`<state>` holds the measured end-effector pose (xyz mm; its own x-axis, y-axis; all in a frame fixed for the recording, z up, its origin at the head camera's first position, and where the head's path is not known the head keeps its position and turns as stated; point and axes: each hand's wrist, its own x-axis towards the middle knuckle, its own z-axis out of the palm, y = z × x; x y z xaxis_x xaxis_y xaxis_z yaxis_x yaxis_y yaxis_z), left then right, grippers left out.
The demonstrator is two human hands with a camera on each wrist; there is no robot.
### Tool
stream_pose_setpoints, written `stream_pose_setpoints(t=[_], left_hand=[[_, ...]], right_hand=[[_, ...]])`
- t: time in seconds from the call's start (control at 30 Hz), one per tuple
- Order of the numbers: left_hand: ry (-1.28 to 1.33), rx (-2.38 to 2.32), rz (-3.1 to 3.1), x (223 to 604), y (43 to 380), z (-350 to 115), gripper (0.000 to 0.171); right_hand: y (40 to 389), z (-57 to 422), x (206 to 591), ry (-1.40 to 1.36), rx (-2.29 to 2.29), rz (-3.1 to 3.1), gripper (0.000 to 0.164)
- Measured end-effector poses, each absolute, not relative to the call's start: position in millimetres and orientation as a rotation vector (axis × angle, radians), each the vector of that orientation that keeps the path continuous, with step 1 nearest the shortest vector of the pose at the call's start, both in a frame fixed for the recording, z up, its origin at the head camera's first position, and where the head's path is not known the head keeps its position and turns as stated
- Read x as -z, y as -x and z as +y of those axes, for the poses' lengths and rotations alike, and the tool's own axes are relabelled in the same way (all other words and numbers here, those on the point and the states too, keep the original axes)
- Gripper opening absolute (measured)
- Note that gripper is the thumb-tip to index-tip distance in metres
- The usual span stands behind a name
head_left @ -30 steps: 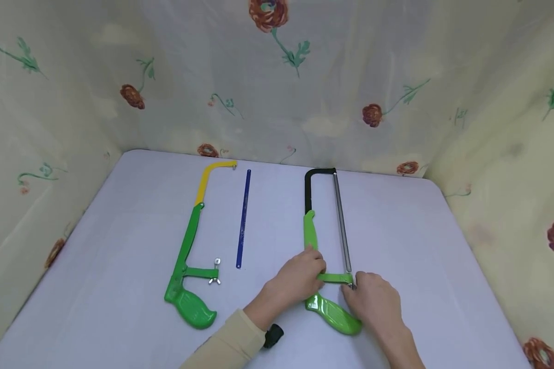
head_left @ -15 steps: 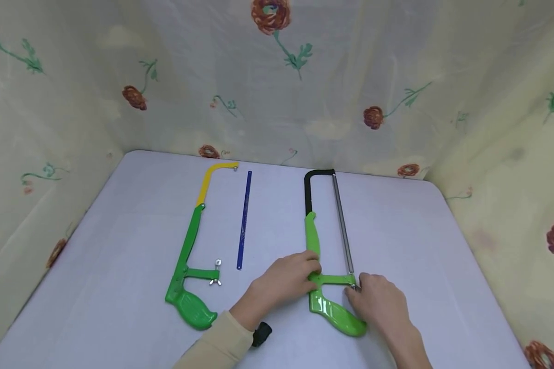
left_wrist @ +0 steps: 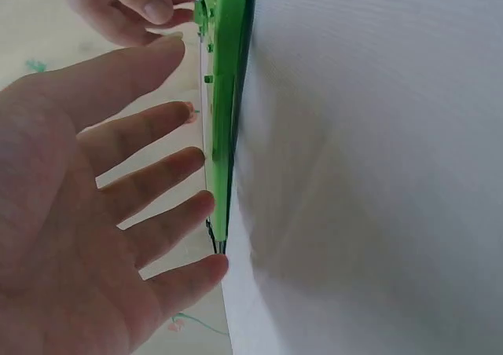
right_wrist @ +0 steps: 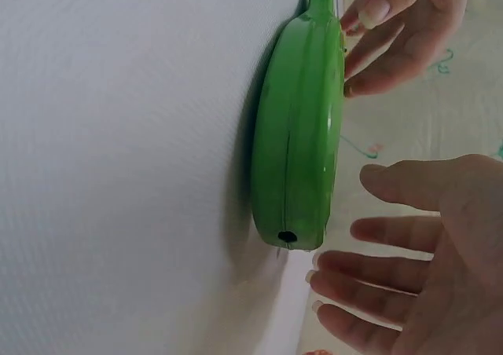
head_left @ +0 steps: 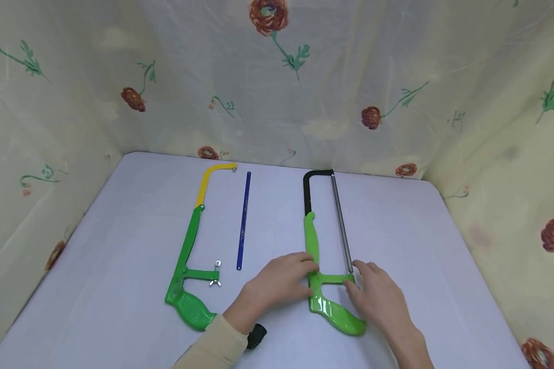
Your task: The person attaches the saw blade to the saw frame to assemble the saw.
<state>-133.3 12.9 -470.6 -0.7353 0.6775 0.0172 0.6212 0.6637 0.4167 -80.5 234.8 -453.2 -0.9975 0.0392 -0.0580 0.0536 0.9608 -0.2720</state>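
Note:
A light-green hacksaw with a black front arm lies flat on the table, a grey blade fitted along its right side. My left hand is at the left edge of its frame; in the left wrist view the fingers are spread and fairly straight, tips right beside the green frame. Around the lower blade end and the short bracket is my right hand, its fingers loosely apart. The right wrist view has the hacksaw's handle in front of that spread hand.
To the left lies a second hacksaw, dark green with a yellow front arm and a wing nut on its bracket. A loose blue blade is between the two saws. Flower-printed curtains surround the white table.
My right fingers have let go at the wing nut end of the bracket and spread. The left hand has loosened from the frame and drawn slightly left. The hacksaw has shifted slightly right.

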Motion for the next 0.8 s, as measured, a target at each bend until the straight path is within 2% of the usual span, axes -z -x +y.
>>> stream_pose_setpoints(t=[0.17, 0.4, 0.8], left_hand=[[-1.085, -0.582, 2.787, 467, 133, 1, 0.051], [-0.944, -0.517, 2.803, 463, 136, -18, 0.059], [-0.775, -0.536, 2.833, 464, 135, -47, 0.088]], right_hand=[[83, 232, 458, 0.027, 0.485, 3.063, 0.053], [84, 229, 466, 0.211, 0.542, 3.106, 0.067], [88, 222, 471, 0.255, 0.493, 3.092, 0.075]])
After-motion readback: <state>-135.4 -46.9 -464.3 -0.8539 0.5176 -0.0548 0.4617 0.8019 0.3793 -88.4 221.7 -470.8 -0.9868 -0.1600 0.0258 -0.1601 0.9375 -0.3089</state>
